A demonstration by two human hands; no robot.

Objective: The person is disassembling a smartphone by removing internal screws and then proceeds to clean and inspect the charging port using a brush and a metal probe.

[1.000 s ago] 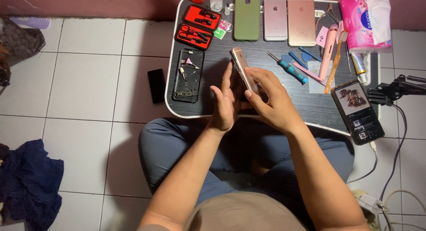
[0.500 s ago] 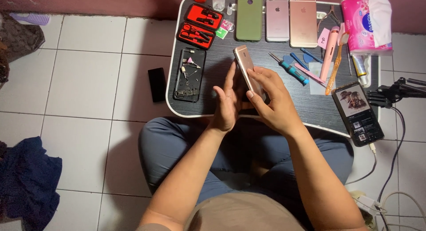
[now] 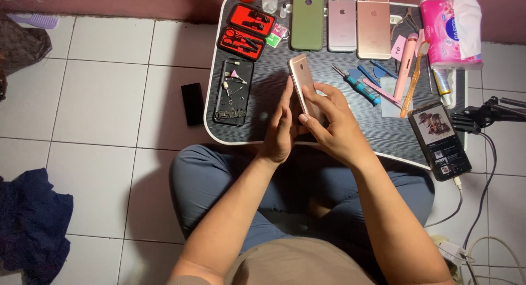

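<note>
Step in hand: the person seems to be working along the edge of a rose-gold phone (image 3: 302, 87)
Left hand (image 3: 280, 132): grasps the phone's lower left side
Right hand (image 3: 334, 123): grips its right edge, thumb pressing
Phone position: tilted on edge above the dark lap table (image 3: 394, 134)
Next move: probably needs steady, light pressure
Look: slim, back facing left

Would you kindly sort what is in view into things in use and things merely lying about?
In use: rose-gold phone, held on edge by left hand and right hand.

Lying about: green phone, red tool case, blue screwdriver, tissue pack, dark cloth on the floor.
</note>
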